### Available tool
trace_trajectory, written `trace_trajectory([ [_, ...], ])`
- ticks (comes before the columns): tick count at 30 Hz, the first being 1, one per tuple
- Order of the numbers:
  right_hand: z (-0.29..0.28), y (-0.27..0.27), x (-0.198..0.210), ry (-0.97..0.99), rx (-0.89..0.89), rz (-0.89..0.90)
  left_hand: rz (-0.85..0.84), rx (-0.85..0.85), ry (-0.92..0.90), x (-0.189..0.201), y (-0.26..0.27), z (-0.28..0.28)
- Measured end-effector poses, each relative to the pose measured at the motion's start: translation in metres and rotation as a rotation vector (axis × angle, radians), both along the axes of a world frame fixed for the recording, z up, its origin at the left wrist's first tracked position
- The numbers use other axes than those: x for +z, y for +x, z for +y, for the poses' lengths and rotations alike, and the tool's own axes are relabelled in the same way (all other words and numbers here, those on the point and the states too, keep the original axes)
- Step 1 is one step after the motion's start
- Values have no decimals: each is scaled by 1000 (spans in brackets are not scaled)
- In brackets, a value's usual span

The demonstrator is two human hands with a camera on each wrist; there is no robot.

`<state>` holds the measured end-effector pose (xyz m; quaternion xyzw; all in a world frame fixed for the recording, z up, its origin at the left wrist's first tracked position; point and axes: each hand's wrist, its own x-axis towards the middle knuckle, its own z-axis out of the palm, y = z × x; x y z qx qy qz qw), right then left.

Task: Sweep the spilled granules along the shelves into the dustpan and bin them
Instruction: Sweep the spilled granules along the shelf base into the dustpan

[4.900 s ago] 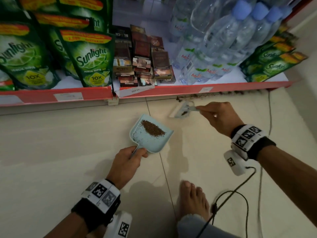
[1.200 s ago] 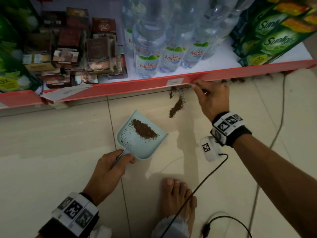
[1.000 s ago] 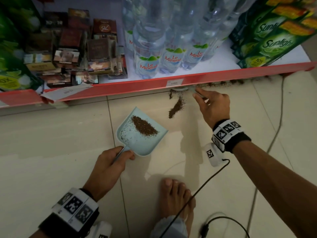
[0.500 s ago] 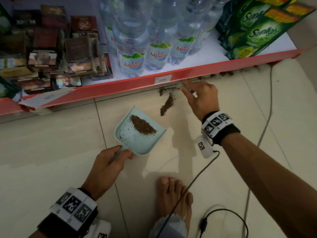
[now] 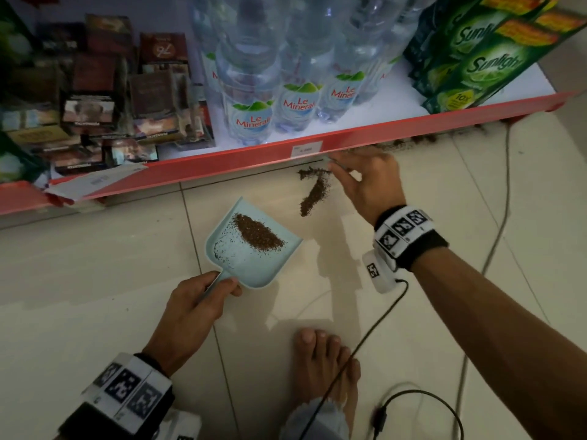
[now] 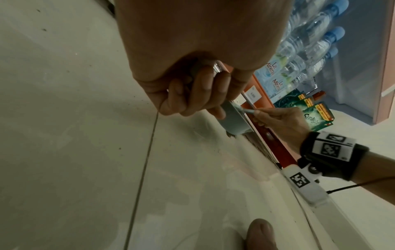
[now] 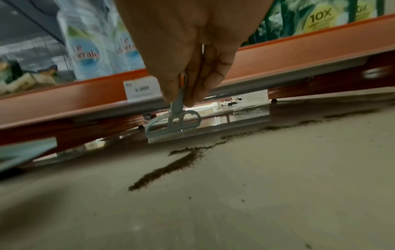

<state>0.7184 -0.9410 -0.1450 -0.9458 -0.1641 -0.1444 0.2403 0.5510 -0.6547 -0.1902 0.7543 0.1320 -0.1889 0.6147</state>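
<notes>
A pale blue dustpan (image 5: 254,249) lies on the tiled floor with a heap of brown granules (image 5: 259,235) in it. My left hand (image 5: 197,300) grips its handle (image 6: 193,71). To its right a streak of swept granules (image 5: 313,195) lies on the floor, also seen from the right wrist as a streak (image 7: 166,169). More granules (image 5: 413,142) trail along the foot of the red shelf (image 5: 365,134). My right hand (image 5: 365,182) pinches the handle of a small pale blue brush (image 7: 173,125), whose head is under the shelf lip, just behind the streak.
Water bottles (image 5: 254,100), green Sunlight packs (image 5: 476,58) and small boxes (image 5: 104,103) stand on the shelf. A bare foot (image 5: 324,366) is planted below the dustpan. Black cables (image 5: 381,315) run from my right wrist across the floor.
Since five seconds ago a fresh streak of granules has been swept out from under the shelf. Over the last second the right hand stays at the shelf lip; the dustpan has not moved.
</notes>
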Motion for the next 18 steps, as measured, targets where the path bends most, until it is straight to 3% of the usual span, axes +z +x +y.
trace_trajectory([
  [4,-16,-17,-1,-187,53,105,-16,-5,5,3,5,1],
  [8,-39,-34,16,-165,60,49,-23,29,2,0,2,11],
  [14,29,-12,12,-4,84,12,-7,-22,-14,-5,-3,14],
  [18,57,-5,-2,-205,133,179,-6,-46,-14,-1,3,18],
])
